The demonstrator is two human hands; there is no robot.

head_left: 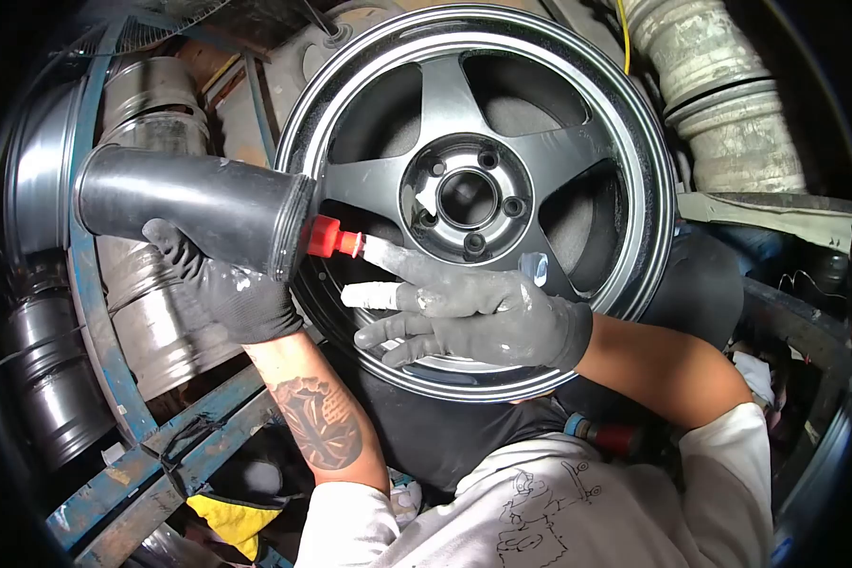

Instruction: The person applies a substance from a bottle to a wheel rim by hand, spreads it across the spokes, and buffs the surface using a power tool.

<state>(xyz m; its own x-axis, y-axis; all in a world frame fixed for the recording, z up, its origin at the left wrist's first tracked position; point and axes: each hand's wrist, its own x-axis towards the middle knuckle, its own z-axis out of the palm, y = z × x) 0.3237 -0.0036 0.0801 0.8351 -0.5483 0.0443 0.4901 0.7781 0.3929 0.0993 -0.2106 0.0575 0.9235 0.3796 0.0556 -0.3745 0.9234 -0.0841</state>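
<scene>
My left hand (232,289), in a dark work glove, is closed around a large black bottle (194,208) with a red nozzle. The bottle lies on its side in the air, its nozzle pointing right. My right hand (483,312), gloved in grey-black, is held palm up with fingers stretched out to the left. Its index fingertip is right at the nozzle, and one finger is white at the end. Behind both hands sits a dark grey five-spoke car wheel rim (450,95) with a bright machined lip. A pale dab (535,268) shows on a lower spoke beside my right wrist.
Bare metal rims are stacked at the left (156,104) and upper right (719,104). A worn blue metal frame (90,275) runs along the left side. Below it hangs a yellow cloth (237,525). A red cylindrical item (615,437) lies by my waist.
</scene>
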